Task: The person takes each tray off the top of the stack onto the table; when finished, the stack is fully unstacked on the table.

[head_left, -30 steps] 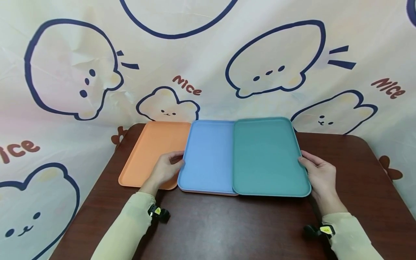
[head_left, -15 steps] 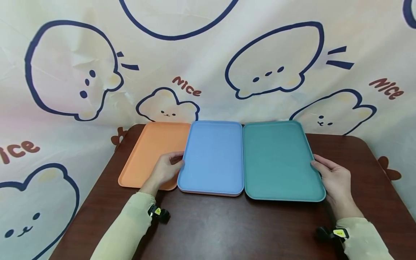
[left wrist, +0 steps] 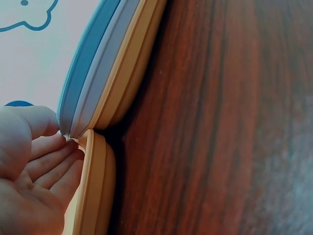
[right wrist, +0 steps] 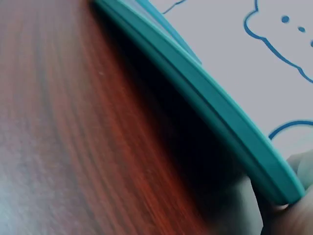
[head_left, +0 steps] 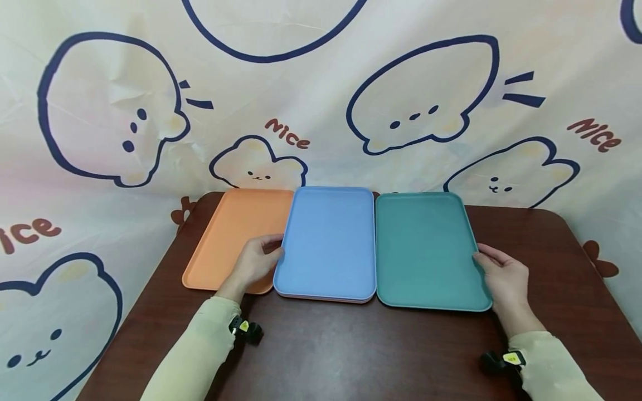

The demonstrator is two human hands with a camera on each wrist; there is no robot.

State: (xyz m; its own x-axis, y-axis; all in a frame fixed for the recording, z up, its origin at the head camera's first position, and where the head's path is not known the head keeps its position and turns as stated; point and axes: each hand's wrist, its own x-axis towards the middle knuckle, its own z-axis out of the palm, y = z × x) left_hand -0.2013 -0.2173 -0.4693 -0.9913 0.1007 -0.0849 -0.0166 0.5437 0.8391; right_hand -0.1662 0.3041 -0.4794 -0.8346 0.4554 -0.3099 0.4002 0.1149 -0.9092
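Fingers (head_left: 495, 253) and thumb of the right hand (head_left: 507, 281) pinch the right rim of the green tray (head_left: 426, 250), which lies to their left with its long axis running away from the person. The grip sits partway along that long side, so a sideways move would go across the tray's short axis. Its left rim is just beside the blue tray (head_left: 328, 242), nearly parallel; whether they touch, I cannot tell. Dark shadow under the near edge suggests green is slightly off the table (head_left: 351, 351). The left hand (head_left: 256, 260) is far the nearer to blue, pinching its left rim above the orange tray (head_left: 241, 223), probably to steady the pile (a grey tray (left wrist: 108, 54) and a tan tray (left wrist: 129, 63) show beneath blue in the left wrist view). Green is the right hand's alone to guide.
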